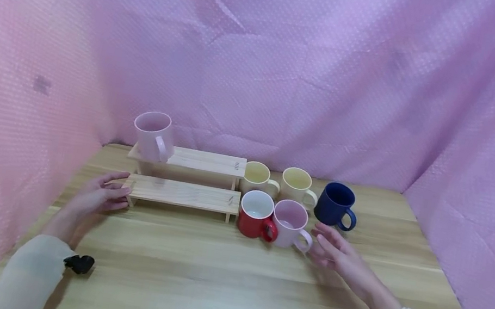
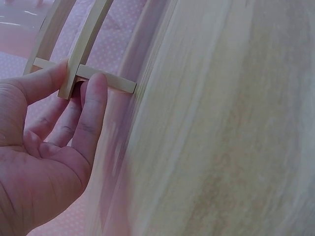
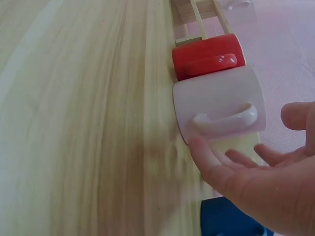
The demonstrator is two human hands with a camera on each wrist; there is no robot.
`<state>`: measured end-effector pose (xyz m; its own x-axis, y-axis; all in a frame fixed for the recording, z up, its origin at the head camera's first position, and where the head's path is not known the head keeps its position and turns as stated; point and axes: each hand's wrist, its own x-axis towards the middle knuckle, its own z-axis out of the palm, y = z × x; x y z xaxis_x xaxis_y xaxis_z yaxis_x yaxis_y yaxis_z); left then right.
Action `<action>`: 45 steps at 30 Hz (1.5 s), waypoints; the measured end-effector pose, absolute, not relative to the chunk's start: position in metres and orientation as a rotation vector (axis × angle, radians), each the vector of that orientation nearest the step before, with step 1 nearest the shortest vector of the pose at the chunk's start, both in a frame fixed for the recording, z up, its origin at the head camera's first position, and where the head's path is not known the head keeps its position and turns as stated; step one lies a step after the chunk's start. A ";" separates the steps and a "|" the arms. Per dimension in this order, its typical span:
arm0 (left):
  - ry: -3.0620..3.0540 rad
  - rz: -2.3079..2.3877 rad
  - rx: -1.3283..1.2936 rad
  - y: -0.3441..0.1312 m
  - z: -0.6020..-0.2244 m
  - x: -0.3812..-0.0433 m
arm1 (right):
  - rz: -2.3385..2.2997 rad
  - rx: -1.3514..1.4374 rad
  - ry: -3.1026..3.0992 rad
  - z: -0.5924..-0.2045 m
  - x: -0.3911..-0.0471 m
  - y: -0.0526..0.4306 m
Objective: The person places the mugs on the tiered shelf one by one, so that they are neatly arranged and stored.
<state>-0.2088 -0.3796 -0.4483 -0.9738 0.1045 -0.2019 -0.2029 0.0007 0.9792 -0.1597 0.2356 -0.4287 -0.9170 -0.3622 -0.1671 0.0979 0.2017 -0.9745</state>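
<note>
My left hand (image 1: 94,198) pinches the left end of the lower step of a two-tier wooden shelf (image 1: 185,194). In the left wrist view, the thumb lies against the step's end and the fingers reach to its underside and leg (image 2: 110,79). My right hand (image 1: 342,257) is beside the handle of a pink mug (image 1: 284,234), fingers spread and relaxed. The right wrist view has a fingertip close to the base of that pink mug (image 3: 216,101); whether it touches I cannot tell. A red mug (image 1: 250,225) with a white inside stands against the pink one.
A second pink mug (image 1: 154,146) stands on the upper step's left end. Two yellow mugs (image 1: 253,179) (image 1: 293,190) stand behind the red and pink ones, with a dark blue mug (image 1: 330,207) to their right. Pink sheeting (image 1: 291,74) walls in the wooden table (image 1: 204,285).
</note>
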 end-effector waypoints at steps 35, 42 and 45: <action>2.003 2.112 -0.101 -0.382 -0.450 -0.210 | -1.750 -0.264 2.034 -0.448 -0.172 0.207; 2.020 2.109 -0.080 -0.380 -0.451 -0.213 | -1.762 -0.279 2.098 -0.453 -0.171 0.206; 2.036 2.086 -0.095 -0.378 -0.452 -0.214 | -1.794 -0.285 2.115 -0.456 -0.167 0.205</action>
